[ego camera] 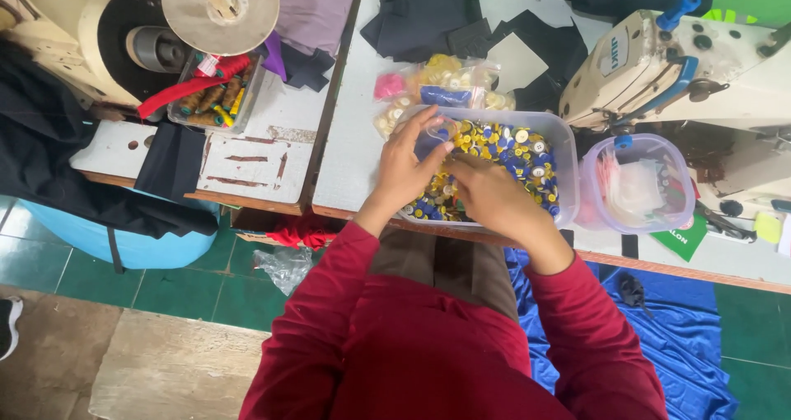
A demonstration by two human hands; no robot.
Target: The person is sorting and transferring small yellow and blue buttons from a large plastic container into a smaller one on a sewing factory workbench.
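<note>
1. Buttons point(503, 152), yellow, blue and white, fill a clear plastic tub point(567, 140) at the table's near edge, right under both hands
2. Left hand point(405, 166) reaches into the tub's left part, its fingertips pinched on a small pale button; whether it is lifted free cannot be told
3. Right hand point(493, 196) lies curled over the buttons just beside the left, fingertips almost meeting it; what it has hold of, if anything, cannot be told
4. Just beyond the hands lie clear bags of buttons point(437, 86), touching the tub's far wall
5. To the right of the hands stands a round lidded container point(638, 185), with a cream sewing machine point(659, 57) behind it
6. Well to the left, a tray of thread spools point(214, 98) sits near another machine point(82, 32)
</note>
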